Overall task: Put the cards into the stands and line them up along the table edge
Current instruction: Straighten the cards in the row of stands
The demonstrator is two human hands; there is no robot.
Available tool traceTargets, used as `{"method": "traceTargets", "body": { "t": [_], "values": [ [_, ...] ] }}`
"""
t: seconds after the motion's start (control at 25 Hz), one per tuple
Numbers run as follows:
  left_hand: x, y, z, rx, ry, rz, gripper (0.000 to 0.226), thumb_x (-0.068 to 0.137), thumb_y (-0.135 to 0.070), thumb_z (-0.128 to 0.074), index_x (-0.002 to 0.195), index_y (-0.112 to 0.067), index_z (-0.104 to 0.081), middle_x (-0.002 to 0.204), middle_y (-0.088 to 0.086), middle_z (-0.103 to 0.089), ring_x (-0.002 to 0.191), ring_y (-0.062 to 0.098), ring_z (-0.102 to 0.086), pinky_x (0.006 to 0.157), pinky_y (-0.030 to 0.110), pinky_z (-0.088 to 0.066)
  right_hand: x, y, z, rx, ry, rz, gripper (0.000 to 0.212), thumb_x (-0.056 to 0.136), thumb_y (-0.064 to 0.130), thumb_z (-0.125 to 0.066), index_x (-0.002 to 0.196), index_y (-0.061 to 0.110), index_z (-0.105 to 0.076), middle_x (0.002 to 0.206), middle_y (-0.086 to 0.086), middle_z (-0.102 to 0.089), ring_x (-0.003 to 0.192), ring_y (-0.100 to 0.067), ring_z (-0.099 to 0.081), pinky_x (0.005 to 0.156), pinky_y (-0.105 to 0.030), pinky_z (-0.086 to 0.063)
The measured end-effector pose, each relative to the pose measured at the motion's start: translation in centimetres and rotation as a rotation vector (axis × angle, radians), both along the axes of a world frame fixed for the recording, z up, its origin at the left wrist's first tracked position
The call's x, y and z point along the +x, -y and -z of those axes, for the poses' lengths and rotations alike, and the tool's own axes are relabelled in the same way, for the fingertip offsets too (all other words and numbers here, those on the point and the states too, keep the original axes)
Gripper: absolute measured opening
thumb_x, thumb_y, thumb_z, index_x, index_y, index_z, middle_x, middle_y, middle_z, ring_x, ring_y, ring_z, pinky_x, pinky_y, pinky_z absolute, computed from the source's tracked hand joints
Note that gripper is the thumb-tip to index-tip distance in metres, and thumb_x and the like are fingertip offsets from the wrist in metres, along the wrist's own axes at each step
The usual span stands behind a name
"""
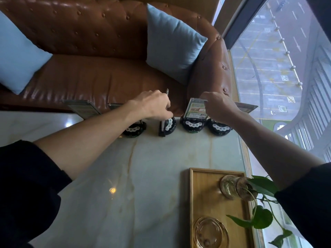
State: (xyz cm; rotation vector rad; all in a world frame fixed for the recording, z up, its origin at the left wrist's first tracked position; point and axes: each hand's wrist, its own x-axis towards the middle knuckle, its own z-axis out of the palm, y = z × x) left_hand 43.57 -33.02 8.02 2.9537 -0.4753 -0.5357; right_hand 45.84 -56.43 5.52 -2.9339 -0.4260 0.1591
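At the table's far edge [53, 120], beside the sofa [89, 51], a person's left hand [154, 104] pinches a card [165, 111] edge-on over its stand [169, 125]; the right hand [218, 106] grips the neighbouring card [196, 109] by its top.

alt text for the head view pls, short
Two bare hands work a row of black round stands at the far edge of a marble table: the left hand pinches an edge-on card, the right hand grips the top of an upright card. A brown sofa sits behind.
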Motion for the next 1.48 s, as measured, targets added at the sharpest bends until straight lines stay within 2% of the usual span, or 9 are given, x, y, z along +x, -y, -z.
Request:
{"method": "traceTargets", "body": {
  "t": [0.08,0.16,0.24,0.32,0.44,0.6,1.04,1.2,1.48],
  "values": [
    [-0.3,0.1,0.2,-0.060,0.002,-0.030,0.029,0.080,-0.035,-0.063,0.104,-0.023,-0.072,0.108,0.006,-0.073,0.096,0.032,-0.068,0.082,0.042,-0.057,0.0,0.1,0.1,0.009,-0.008,-0.005,0.038,0.088,0.002,-0.049,0.118,0.016,-0.065,0.105,-0.017,-0.071,0.097,-0.037,-0.064,0.079,-0.039,-0.038],
    [-0.2,-0.1,0.7,-0.136,0.043,-0.076,0.025,0.082,-0.014,-0.064,0.106,-0.021,-0.060,0.098,0.010,-0.071,0.086,0.035,-0.068,0.070,0.044,-0.057,0.1,0.2,0.1,0.017,-0.011,-0.004,0.036,0.089,0.003,-0.049,0.118,0.016,-0.066,0.106,-0.017,-0.071,0.097,-0.037,-0.064,0.080,-0.039,-0.040],
    [0.0,-0.4,1.0,-0.188,0.081,-0.109,0.046,0.081,0.002,-0.062,0.117,-0.024,-0.049,0.089,0.009,-0.069,0.078,0.034,-0.068,0.060,0.043,-0.054,0.1,0.3,0.1,0.023,-0.004,-0.001,0.035,0.091,0.003,-0.048,0.117,0.016,-0.066,0.106,-0.018,-0.072,0.096,-0.038,-0.064,0.081,-0.039,-0.040],
    [0.3,-0.6,1.2,-0.207,0.105,-0.126,0.061,0.082,0.007,-0.061,0.134,-0.021,-0.048,0.095,0.011,-0.071,0.084,0.033,-0.068,0.062,0.039,-0.052,0.2,0.2,0.1,0.025,0.002,-0.007,0.034,0.091,0.003,-0.048,0.117,0.015,-0.067,0.106,-0.019,-0.071,0.094,-0.038,-0.065,0.080,-0.039,-0.042],
    [1.0,-0.9,1.9,-0.231,0.144,-0.119,0.039,0.083,0.007,-0.062,0.116,-0.013,-0.070,0.105,0.012,-0.073,0.096,0.032,-0.068,0.072,0.037,-0.053,0.4,0.3,0.3,0.022,-0.004,-0.010,0.031,0.092,0.003,-0.049,0.114,0.014,-0.067,0.104,-0.019,-0.071,0.089,-0.039,-0.065,0.074,-0.038,-0.044],
    [1.8,-1.2,2.9,-0.297,0.188,-0.138,0.035,0.081,0.009,-0.062,0.103,-0.015,-0.074,0.099,0.010,-0.075,0.093,0.031,-0.068,0.076,0.042,-0.056,0.6,0.5,0.4,0.024,-0.012,-0.009,0.029,0.091,0.006,-0.050,0.111,0.020,-0.067,0.097,-0.019,-0.071,0.080,-0.040,-0.064,0.065,-0.040,-0.052],
    [3.0,-0.5,3.8,-0.374,0.178,-0.123,0.040,0.079,0.008,-0.061,0.102,-0.022,-0.077,0.098,0.006,-0.077,0.094,0.029,-0.069,0.081,0.044,-0.055,0.5,0.6,0.8,0.035,-0.016,0.011,0.032,0.092,0.004,-0.050,0.112,0.023,-0.066,0.095,-0.015,-0.070,0.078,-0.035,-0.059,0.079,-0.047,-0.052],
    [3.0,-0.7,3.2,-0.376,0.154,-0.132,0.038,0.080,0.005,-0.063,0.103,-0.021,-0.077,0.100,0.006,-0.077,0.094,0.027,-0.068,0.083,0.043,-0.055,0.4,0.6,0.8,0.057,-0.018,0.021,0.033,0.091,0.003,-0.051,0.114,0.020,-0.066,0.093,-0.019,-0.069,0.079,-0.037,-0.061,0.066,-0.040,-0.050],
    [2.7,-0.7,2.9,-0.382,0.130,-0.159,0.039,0.081,0.005,-0.061,0.104,-0.022,-0.077,0.100,0.005,-0.076,0.094,0.026,-0.068,0.082,0.043,-0.056,0.2,0.6,0.8,0.060,-0.016,0.000,0.032,0.091,0.001,-0.051,0.114,0.017,-0.066,0.093,-0.020,-0.070,0.078,-0.038,-0.063,0.063,-0.039,-0.050]
  ]
}}
